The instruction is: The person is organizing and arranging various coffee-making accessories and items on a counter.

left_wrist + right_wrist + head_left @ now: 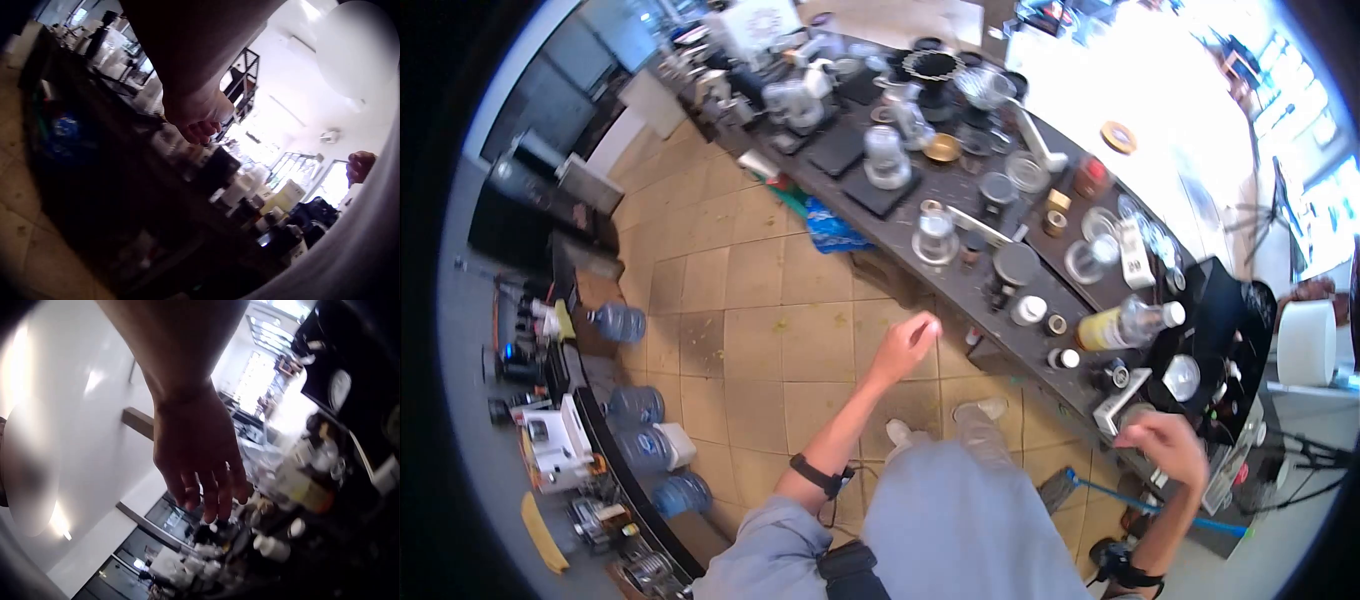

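My left hand [905, 345] hangs in the air before the long dark table [880, 232], over the tiled floor, its fingers loosely bent around nothing. In the left wrist view the same hand [199, 115] overlaps the row of jars behind it. At the table's near right end, my right hand [1168, 445] hovers beside a white angled piece [1120, 402], also holding nothing. Its fingers [224, 490] droop, slightly bent and spread, in the right wrist view. Nearest to it on the table are a clear bottle with a yellow label [1105, 330] and a small white-capped jar [1063, 358].
Glass jars [887, 160], a dark-lidded canister [1016, 263] and a gold bowl [942, 148] crowd the table. A black case [1215, 300] sits at its right end. A blue-handled broom [1140, 497] lies below. Large water bottles [640, 447] stand along the left counter.
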